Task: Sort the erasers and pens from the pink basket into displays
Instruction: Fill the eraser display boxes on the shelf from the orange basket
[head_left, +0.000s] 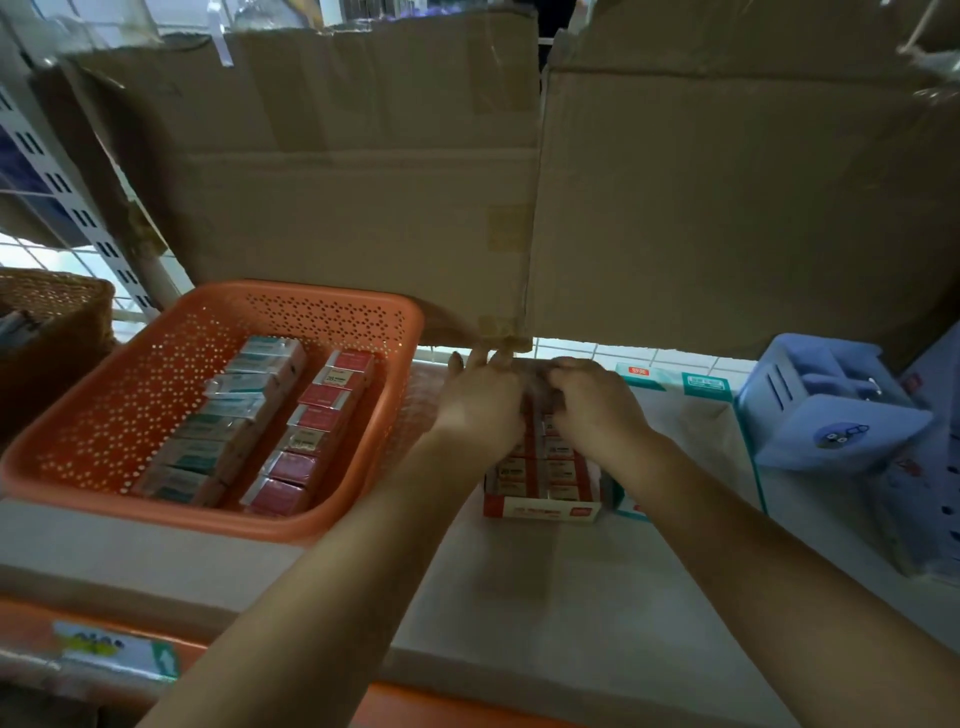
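My display box (543, 512) looks nearly full; 2 eraser rows (322, 415) wait in the pink basket (322, 319). On my left hand (480, 400) the fingers lie straight; on my right hand (597, 410) they curl, grasp unclear.

Cardboard boxes (363, 182) at back; wicker basket (52, 322) L; blue organizer (831, 410) R.
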